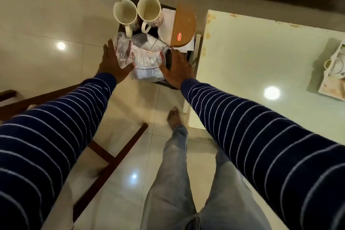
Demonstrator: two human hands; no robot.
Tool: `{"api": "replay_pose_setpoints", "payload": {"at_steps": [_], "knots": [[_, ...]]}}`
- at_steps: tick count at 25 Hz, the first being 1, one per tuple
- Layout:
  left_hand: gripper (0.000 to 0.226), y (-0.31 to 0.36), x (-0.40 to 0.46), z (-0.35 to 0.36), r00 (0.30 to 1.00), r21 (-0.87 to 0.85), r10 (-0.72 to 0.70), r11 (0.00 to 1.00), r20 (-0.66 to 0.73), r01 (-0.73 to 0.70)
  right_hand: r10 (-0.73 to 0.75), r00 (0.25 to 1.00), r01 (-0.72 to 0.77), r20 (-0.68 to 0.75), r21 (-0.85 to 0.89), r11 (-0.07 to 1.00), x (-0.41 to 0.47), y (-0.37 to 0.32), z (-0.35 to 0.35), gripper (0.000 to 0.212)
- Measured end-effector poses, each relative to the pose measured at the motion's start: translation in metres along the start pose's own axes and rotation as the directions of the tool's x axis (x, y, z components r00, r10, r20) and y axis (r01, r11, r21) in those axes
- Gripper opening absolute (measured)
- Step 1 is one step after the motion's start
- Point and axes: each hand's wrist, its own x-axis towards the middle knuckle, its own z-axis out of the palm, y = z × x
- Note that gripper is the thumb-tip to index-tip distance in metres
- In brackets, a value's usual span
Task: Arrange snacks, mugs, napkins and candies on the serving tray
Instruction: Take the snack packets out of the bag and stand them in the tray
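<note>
both hands at the sides of a loaded dark tray (169,84)

left hand (112,61) and right hand (177,70), fingers spread flat, flank clear snack packets (143,56); two mugs (138,13) beyond; tray mostly hidden, grip underneath unclear.

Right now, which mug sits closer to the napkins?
The right mug, beside the white napkins. The left mug stands on its far side, farther from them.

The tray (169,58) is mostly hidden under clear snack bags (141,58), whose contents and print are too blurred to read, while the napkins (168,24) lie partly covered by a brown half-round lid (184,24).
</note>
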Motion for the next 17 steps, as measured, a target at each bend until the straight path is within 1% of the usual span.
{"api": "replay_pose_setpoints", "payload": {"at_steps": [2,5,6,8,9,11,13,15,17], "knots": [[0.121,-0.004,0.019,0.000,0.999,-0.121,-0.049,0.991,0.003,0.049,0.059,0.997,-0.067,0.053,0.179,0.982,0.017,-0.006,0.011,0.078],[0.131,-0.015,0.042,0.005,0.987,-0.212,-0.143,0.965,0.069,0.154,0.141,0.983,-0.175,0.113,0.399,0.900,0.033,-0.010,0.027,0.081],[0.134,-0.018,0.047,0.007,0.982,-0.260,-0.158,0.949,0.105,0.180,0.169,0.975,-0.216,0.143,0.443,0.870,0.036,-0.011,0.032,0.084],[0.135,-0.020,0.055,0.010,0.978,-0.365,-0.133,0.912,0.164,0.185,0.183,0.968,-0.245,0.172,0.479,0.843,0.040,-0.009,0.041,0.091],[0.130,-0.020,0.058,0.013,0.982,-0.394,-0.099,0.906,0.162,0.157,0.190,0.965,-0.254,0.178,0.490,0.834,0.042,-0.008,0.046,0.093],[0.110,-0.017,0.058,0.021,0.988,-0.454,-0.052,0.884,0.145,0.113,0.204,0.962,-0.270,0.182,0.525,0.807,0.048,-0.006,0.052,0.094],[0.096,-0.013,0.047,0.026,0.987,-0.538,-0.069,0.832,0.142,0.136,0.203,0.962,-0.271,0.183,0.550,0.790,0.049,-0.005,0.051,0.085],[0.093,-0.010,0.030,0.029,0.985,-0.624,-0.104,0.763,0.140,0.169,0.174,0.963,-0.261,0.206,0.550,0.793,0.040,-0.002,0.046,0.075],[0.088,-0.004,0.008,0.034,0.987,-0.745,-0.087,0.647,0.136,0.160,0.137,0.964,-0.245,0.226,0.566,0.787,0.024,0.002,0.039,0.071]]}}
